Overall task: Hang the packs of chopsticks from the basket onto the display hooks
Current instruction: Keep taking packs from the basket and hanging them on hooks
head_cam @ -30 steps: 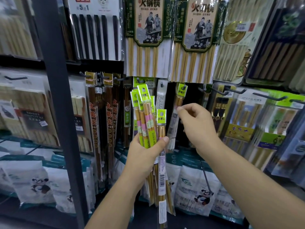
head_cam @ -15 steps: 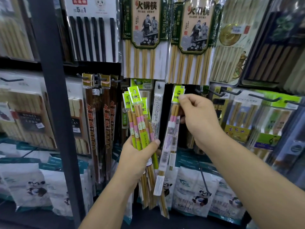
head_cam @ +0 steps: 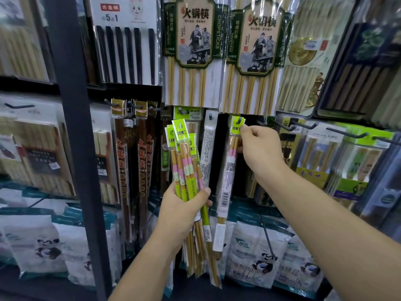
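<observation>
A dark gap lies between the white pack [head_cam: 207, 153] and the slim pack [head_cam: 227, 170] pinched by the right hand [head_cam: 260, 148]. Big packs [head_cam: 251, 88] overhead hang low, just above its green tag [head_cam: 236, 128]. Bare hooks [head_cam: 302, 127] jut out to the right. The bundle [head_cam: 185, 161] in the left hand [head_cam: 180, 213] crowds the space left of the white pack; a dark post [head_cam: 71, 148] blocks farther left.

One wide-angle camera, worn on the person's head, faces forward and slightly down at the display rack [head_cam: 71, 148] from close up. The left hand [head_cam: 182, 205] and right hand [head_cam: 260, 146] come in from the bottom edge to mid-frame, and the rack fills the view.
</observation>
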Tool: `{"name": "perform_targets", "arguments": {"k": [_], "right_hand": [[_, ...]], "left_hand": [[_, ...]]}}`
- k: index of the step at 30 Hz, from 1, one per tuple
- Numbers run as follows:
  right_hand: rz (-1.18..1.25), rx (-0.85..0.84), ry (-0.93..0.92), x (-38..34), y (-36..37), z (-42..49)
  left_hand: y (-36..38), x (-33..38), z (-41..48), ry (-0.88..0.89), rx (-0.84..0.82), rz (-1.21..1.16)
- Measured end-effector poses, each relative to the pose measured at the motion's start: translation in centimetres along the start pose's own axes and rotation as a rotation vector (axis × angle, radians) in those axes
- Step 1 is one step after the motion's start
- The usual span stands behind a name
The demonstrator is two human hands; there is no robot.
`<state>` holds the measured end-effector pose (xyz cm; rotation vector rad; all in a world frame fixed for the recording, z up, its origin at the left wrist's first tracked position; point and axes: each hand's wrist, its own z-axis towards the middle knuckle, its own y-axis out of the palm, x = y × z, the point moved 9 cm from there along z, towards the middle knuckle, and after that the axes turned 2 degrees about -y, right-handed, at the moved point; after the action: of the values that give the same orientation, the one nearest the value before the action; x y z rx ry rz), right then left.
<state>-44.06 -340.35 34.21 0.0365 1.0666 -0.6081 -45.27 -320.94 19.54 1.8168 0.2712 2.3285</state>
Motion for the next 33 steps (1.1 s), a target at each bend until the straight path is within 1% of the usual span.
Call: {"name": "perform_targets", "arguments": {"k": [3,6,9,11,13,15,17,22,26,29,31,33], "right_hand": [[-0.016,-0.010,0.026,1.3,0.1,-0.2],[-0.037,0.028,0.053,2.2,-0.2,-1.2],[-0.055,0.078,0.005,1.9,-0.5,-3.1],[0.002,0.008,-0.052,1.2,0.5,-4.3],[0.023,-0.157,-0.095,0.5,2.3,-5.3],[-0.011,-0.296,-0.118,-0.1,3.9,-6.1],[-0.027,-0.334,-0.138,-0.4,4.5,-6.2],[-0.047,-0.316,-0.102,0.0,4.1,-5.8],[0.040,-0.178,-0.062,-0.5,2.1,-4.5],[0.154,-0.078,-0.002,-1.2,0.5,-3.0],[0.202,-0.046,0.001,-1.8,-0.2,-2.2],[0.197,-0.041,-0.004,-2.1,-0.3,-1.6]], "left_hand": [[0.0,0.2,0.0,-0.001,-0.005,-0.006],[0.1,0.3,0.0,0.006,-0.019,0.009],[0.2,0.4,-0.1,0.007,-0.025,0.015],[0.4,0.6,-0.3,0.016,-0.040,0.035],[0.9,0.9,-0.5,0.029,-0.076,0.043],[1.4,1.1,-0.7,0.042,-0.124,0.012],[1.6,1.2,-0.8,0.045,-0.154,-0.012],[1.3,1.4,-0.9,0.055,-0.139,0.008],[0.5,0.7,-0.7,0.010,-0.057,-0.007],[0.0,0.1,-0.5,-0.011,-0.040,0.004],[-0.2,-0.2,-0.3,-0.008,-0.028,-0.006],[-0.2,-0.3,-0.2,-0.004,-0.036,-0.009]]}}
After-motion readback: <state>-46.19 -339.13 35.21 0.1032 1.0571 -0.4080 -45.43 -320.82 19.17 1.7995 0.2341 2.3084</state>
